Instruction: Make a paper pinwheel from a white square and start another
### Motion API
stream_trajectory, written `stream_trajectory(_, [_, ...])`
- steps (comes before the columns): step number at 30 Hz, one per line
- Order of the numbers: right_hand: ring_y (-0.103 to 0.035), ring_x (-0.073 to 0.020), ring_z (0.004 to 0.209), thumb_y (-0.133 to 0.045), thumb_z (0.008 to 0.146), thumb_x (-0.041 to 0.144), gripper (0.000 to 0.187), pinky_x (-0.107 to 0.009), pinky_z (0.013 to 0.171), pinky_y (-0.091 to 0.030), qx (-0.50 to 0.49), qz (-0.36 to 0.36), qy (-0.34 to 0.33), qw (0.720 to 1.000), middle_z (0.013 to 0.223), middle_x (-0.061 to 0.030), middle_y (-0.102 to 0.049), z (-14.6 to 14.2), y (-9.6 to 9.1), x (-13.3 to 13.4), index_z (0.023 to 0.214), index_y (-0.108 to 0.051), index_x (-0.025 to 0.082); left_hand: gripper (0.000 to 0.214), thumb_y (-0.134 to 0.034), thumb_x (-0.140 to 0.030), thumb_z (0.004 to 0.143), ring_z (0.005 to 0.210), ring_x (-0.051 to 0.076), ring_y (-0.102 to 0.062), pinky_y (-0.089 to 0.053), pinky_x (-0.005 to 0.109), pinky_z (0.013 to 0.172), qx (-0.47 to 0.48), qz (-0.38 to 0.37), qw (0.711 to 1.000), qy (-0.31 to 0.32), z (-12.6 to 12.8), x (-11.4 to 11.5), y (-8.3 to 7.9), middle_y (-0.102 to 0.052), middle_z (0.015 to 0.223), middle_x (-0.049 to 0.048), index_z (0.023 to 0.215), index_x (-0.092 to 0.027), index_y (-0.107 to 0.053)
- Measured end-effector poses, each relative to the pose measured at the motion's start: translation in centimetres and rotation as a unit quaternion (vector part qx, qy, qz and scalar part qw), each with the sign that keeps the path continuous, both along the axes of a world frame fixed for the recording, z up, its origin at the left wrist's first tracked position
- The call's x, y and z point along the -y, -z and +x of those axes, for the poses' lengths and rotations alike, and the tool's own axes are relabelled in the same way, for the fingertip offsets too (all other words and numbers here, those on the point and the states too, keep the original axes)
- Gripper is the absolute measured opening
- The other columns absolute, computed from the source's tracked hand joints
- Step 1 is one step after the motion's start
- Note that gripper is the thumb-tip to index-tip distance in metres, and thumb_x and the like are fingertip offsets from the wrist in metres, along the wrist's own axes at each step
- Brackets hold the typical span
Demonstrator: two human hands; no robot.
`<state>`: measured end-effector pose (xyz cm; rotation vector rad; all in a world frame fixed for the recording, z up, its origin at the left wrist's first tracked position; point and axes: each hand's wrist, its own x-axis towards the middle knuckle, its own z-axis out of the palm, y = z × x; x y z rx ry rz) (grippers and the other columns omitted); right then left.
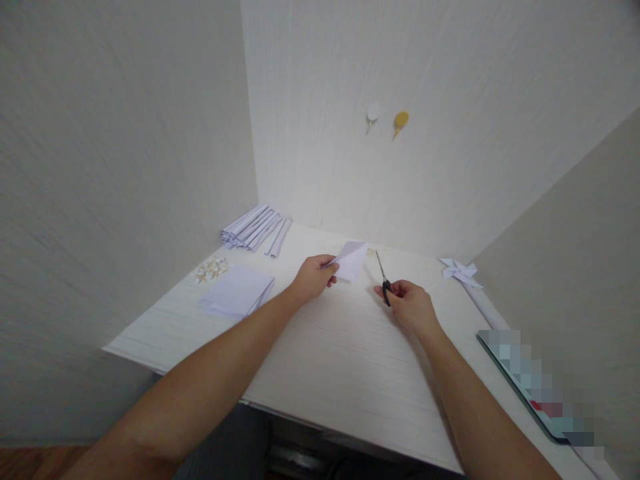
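Note:
My left hand (316, 276) is closed on the edge of a folded white paper piece (352, 260), pinched between thumb and fingers just above the table. To its right, my right hand (407, 301) grips black-handled scissors (387, 287) whose blades point up and away from me. The blades are apart from the paper, a short gap to its right; whether they are spread cannot be made out. Left of my left hand lies a stack of folded white paper (239, 290) on the white table (345, 360).
Rolled paper tubes (255, 227) lie in the back left corner, with small white and gold pins (213, 269) nearer. A paper pinwheel (461, 272) on a rolled stick lies right, beside a blurred flat device (530, 383). Walls enclose the table; white (373, 113) and yellow (401, 120) hooks hang behind.

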<state>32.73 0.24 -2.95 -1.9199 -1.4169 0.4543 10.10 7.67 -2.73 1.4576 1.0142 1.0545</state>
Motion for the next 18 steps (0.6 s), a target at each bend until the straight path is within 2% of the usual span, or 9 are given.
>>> stream_trajectory(3, [-0.049, -0.0144, 0.048, -0.08, 0.064, 0.064, 0.048, -0.028, 0.047, -0.03, -0.05, 0.011, 0.005, 0.999, 0.056, -0.0035, -0.063, -0.3, 0.2, 0.0, 0.063, -0.063, 0.019, 0.014, -0.054, -0.017, 0.083, 0.046, 0.01, -0.052, -0.041, 0.021, 0.048, 0.003, 0.011, 1.0, 0.006, -0.1, 0.0, 0.0, -0.058, 0.052, -0.0026, 0.073, -0.016, -0.063])
stream_trajectory(6, [-0.053, -0.0147, 0.05, -0.077, 0.063, 0.069, 0.053, -0.028, 0.048, -0.039, -0.13, 0.03, -0.002, 0.991, 0.064, -0.0067, -0.068, -0.5, -0.5, 0.0, 0.068, -0.063, 0.018, 0.013, -0.056, -0.02, 0.083, 0.049, 0.011, -0.055, -0.043, 0.021, 0.051, -0.004, 0.037, 0.999, 0.004, -0.4, 0.1, -0.1, -0.059, 0.056, -0.0023, 0.077, -0.015, -0.066])
stream_trajectory(8, [-0.06, -0.0171, 0.059, -0.074, 0.064, 0.072, 0.056, -0.029, 0.055, -0.047, -0.183, 0.055, -0.009, 0.982, 0.074, -0.0094, -0.072, -0.4, -2.1, 0.0, 0.075, -0.064, 0.018, 0.013, -0.059, -0.024, 0.082, 0.054, 0.012, -0.057, -0.044, 0.022, 0.055, -0.015, 0.061, 0.998, -0.002, -0.7, 0.2, -0.5, -0.062, 0.061, -0.0015, 0.081, -0.015, -0.068])
stream_trajectory(10, [-0.066, -0.0196, 0.073, -0.076, 0.065, 0.07, 0.055, -0.029, 0.063, -0.052, -0.219, 0.09, -0.01, 0.971, 0.083, -0.0102, -0.073, -0.1, -4.6, 0.1, 0.081, -0.064, 0.019, 0.014, -0.062, -0.027, 0.081, 0.06, 0.014, -0.06, -0.046, 0.023, 0.059, -0.031, 0.085, 0.996, -0.005, -1.0, 0.4, -1.6, -0.066, 0.067, 0.0003, 0.084, -0.016, -0.071])
stream_trajectory(13, [-0.066, -0.0191, 0.082, -0.086, 0.062, 0.054, 0.046, -0.029, 0.071, -0.052, -0.269, 0.18, -0.035, 0.946, 0.091, -0.0078, -0.075, 0.0, -9.6, 0.4, 0.087, -0.068, 0.02, 0.012, -0.068, -0.023, 0.076, 0.078, 0.018, -0.067, -0.049, 0.026, 0.071, -0.066, 0.14, 0.988, 0.016, -1.3, 1.1, -4.8, -0.074, 0.081, 0.0038, 0.084, -0.018, -0.075])
stream_trajectory(14, [-0.066, -0.0186, 0.082, -0.088, 0.061, 0.05, 0.044, -0.029, 0.072, -0.052, -0.262, 0.204, -0.057, 0.941, 0.091, -0.0073, -0.075, -0.1, -11.2, 0.7, 0.086, -0.069, 0.019, 0.015, -0.065, -0.019, 0.077, 0.082, 0.019, -0.068, -0.049, 0.027, 0.074, -0.102, 0.191, 0.976, 0.028, -1.4, 1.5, -6.2, -0.076, 0.085, 0.0045, 0.086, -0.019, -0.076])
stream_trajectory(16, [-0.067, -0.0194, 0.082, -0.09, 0.06, 0.046, 0.041, -0.03, 0.071, -0.053, -0.252, 0.198, -0.107, 0.941, 0.092, -0.0081, -0.077, -0.7, -13.9, 1.7, 0.083, -0.07, 0.018, 0.023, -0.064, -0.012, 0.074, 0.09, 0.021, -0.069, -0.049, 0.029, 0.082, -0.167, 0.291, 0.94, 0.056, -1.7, 2.6, -9.3, -0.078, 0.095, 0.0054, 0.089, -0.021, -0.078])
stream_trajectory(18, [-0.068, -0.0197, 0.078, -0.091, 0.06, 0.043, 0.039, -0.03, 0.067, -0.053, -0.252, 0.178, -0.147, 0.94, 0.093, -0.0095, -0.078, -1.8, -15.6, 3.2, 0.081, -0.07, 0.018, 0.025, -0.062, -0.01, 0.074, 0.086, 0.022, -0.069, -0.049, 0.03, 0.08, -0.188, 0.339, 0.919, 0.077, -2.1, 4.3, -12.2, -0.078, 0.093, 0.0056, 0.089, -0.022, -0.078])
